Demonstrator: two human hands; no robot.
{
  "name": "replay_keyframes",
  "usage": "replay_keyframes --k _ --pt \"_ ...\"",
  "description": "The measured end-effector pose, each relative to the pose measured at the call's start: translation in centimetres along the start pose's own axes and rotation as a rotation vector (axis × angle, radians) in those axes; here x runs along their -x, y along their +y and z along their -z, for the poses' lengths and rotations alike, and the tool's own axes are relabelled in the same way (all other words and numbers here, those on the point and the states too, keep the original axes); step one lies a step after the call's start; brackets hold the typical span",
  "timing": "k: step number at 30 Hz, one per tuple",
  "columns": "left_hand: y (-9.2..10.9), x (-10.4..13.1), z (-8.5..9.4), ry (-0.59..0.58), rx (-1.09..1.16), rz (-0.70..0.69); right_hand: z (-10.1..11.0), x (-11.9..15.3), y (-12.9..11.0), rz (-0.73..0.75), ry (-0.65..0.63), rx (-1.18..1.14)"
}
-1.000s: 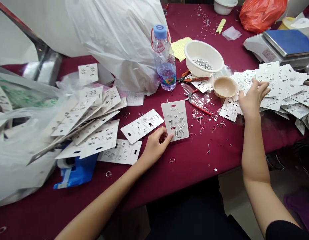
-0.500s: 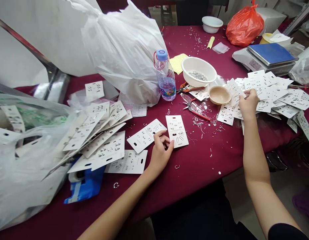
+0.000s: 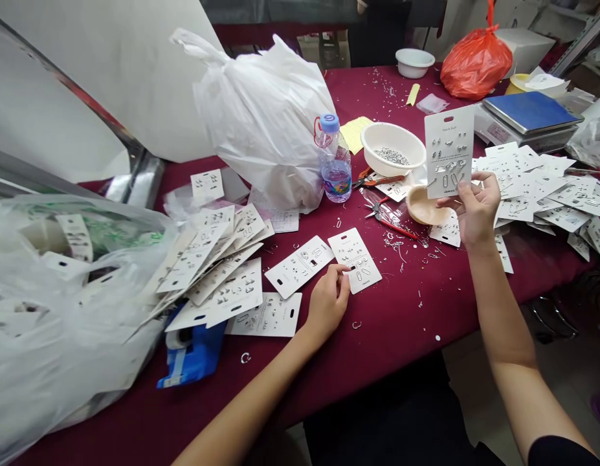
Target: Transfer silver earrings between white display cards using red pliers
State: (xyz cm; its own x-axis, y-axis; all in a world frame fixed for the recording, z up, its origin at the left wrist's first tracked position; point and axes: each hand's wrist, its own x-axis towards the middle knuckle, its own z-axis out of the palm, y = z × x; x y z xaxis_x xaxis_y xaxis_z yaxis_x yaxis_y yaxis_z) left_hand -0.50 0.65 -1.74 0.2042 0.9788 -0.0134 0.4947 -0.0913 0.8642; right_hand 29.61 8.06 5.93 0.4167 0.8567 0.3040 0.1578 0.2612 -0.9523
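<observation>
A raised earring card (image 3: 449,155) is held near-upright above the tan bowl (image 3: 421,208), pinched at its lower right corner between the thumb and fingers of the right hand (image 3: 478,210); its printed face, set with small studs and elongated hoops, is turned to the wearer. The step in hand is judged to be the handling of single cards, with this one lifted clear of the table. For the next move, a steady grip on that corner is called for — along with enough height for the bowl's rim to be cleared. By the left hand (image 3: 329,301), loosely curled on the maroon tablecloth (image 3: 401,330), a flat earring card (image 3: 355,259) is touched at its left edge; whether it is pinched cannot be told, the thumb being hidden. Just beside that card, another earring card (image 3: 300,266) is laid at a slant. Beyond the tan bowl, small metal pieces are contained in a white bowl (image 3: 380,162), and red-handled pliers (image 3: 399,228) are set down among scattered metal bits. Farther out, loose cards are heaped in a right-hand pile (image 3: 537,184) — and more are stacked in a left-hand pile (image 3: 202,259), partly over a blue tape dispenser (image 3: 195,353).
</observation>
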Motion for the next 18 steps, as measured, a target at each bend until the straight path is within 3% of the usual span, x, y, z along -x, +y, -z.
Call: replay_keyframes --k 2,3,6,10,13,18 --pt "0.0 0.0 0.1 -0.02 0.029 -0.023 -1.3 1.7 -0.9 -0.063 -0.178 -0.072" --pt "0.0 0.1 0.2 -0.035 0.048 -0.035 -2.1 2.8 -1.2 -0.123 -0.341 -0.092" --pt "-0.2 0.1 0.3 -0.08 0.117 -0.059 -4.9 6.6 -1.0 -0.225 -0.656 -0.044" --pt "-0.4 -0.3 0.2 -0.074 0.208 0.006 -7.8 9.6 0.0 -0.206 -0.929 0.118" --pt "-0.4 -0.5 0.2 -0.047 0.271 0.073 -7.3 8.2 0.1 -0.09 -0.932 0.363" --pt "-0.3 -0.5 0.2 -0.029 0.316 0.089 -3.1 2.6 0.2 0.182 -0.633 0.908"
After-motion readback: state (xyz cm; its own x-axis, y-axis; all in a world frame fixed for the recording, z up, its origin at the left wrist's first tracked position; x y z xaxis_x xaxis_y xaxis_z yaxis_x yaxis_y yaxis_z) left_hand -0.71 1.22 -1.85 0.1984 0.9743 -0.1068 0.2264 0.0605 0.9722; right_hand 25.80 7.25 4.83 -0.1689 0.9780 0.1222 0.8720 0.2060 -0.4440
